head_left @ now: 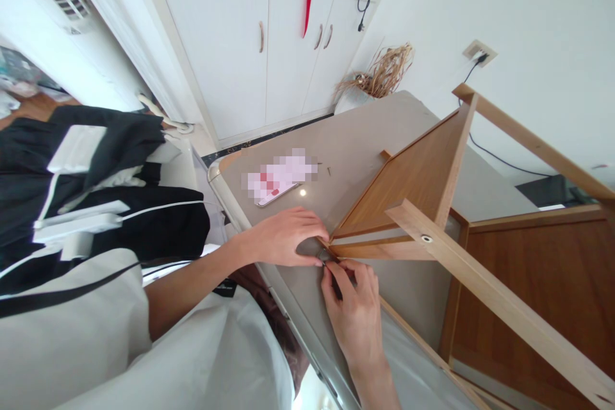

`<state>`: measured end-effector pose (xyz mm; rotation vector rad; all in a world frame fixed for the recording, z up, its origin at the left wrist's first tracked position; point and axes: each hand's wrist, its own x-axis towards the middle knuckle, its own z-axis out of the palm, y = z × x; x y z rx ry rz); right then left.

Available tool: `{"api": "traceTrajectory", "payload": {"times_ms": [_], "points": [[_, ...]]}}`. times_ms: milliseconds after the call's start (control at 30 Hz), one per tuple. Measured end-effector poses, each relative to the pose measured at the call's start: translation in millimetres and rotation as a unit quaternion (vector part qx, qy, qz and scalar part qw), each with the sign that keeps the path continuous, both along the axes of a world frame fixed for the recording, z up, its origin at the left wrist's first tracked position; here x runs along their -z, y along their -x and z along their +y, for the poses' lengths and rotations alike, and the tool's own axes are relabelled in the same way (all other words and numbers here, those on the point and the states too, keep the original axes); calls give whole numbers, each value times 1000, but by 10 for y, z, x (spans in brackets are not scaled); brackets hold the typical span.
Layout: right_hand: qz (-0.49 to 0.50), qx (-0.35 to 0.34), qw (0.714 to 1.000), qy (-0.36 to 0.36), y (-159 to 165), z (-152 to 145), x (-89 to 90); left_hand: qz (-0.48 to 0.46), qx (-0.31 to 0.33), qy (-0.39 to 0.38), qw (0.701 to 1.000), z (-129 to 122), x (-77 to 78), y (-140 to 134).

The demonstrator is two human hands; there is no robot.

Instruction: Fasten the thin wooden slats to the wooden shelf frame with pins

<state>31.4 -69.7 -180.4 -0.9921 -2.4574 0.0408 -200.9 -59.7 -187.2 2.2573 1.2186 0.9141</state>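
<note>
A wooden frame with brown panels point(413, 166) stands propped on the table point(355, 134), its near corner low between my hands. My left hand point(291, 237) is curved around that corner, fingertips on the wood and thumb just below. Close beside it, my right hand point(355, 307) is closed, its thumb and forefinger pinched near the left thumb tip. Something small and dark shows at the pinch, too little of it visible to name. A pale wooden bar point(480, 282) with a round metal fitting point(426, 239) crosses the frame on the right.
A phone with a blurred screen point(278, 178) lies on the table beyond my left hand. Small screws point(329, 171) rest near it. A second brown panel point(533, 282) fills the right side. Dark clothes point(163, 218) and a white power strip point(81, 221) are at the left.
</note>
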Motion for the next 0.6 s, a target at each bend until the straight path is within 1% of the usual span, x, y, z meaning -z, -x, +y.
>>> {"api": "traceTrajectory", "payload": {"times_ms": [300,600], "points": [[12,-26,1000,10,-12,0,-39,4,7,4,1000,5,-12,3],[41,-32,999,13,-8,6,-38,2,7,4,1000,2,-11,10]]}}
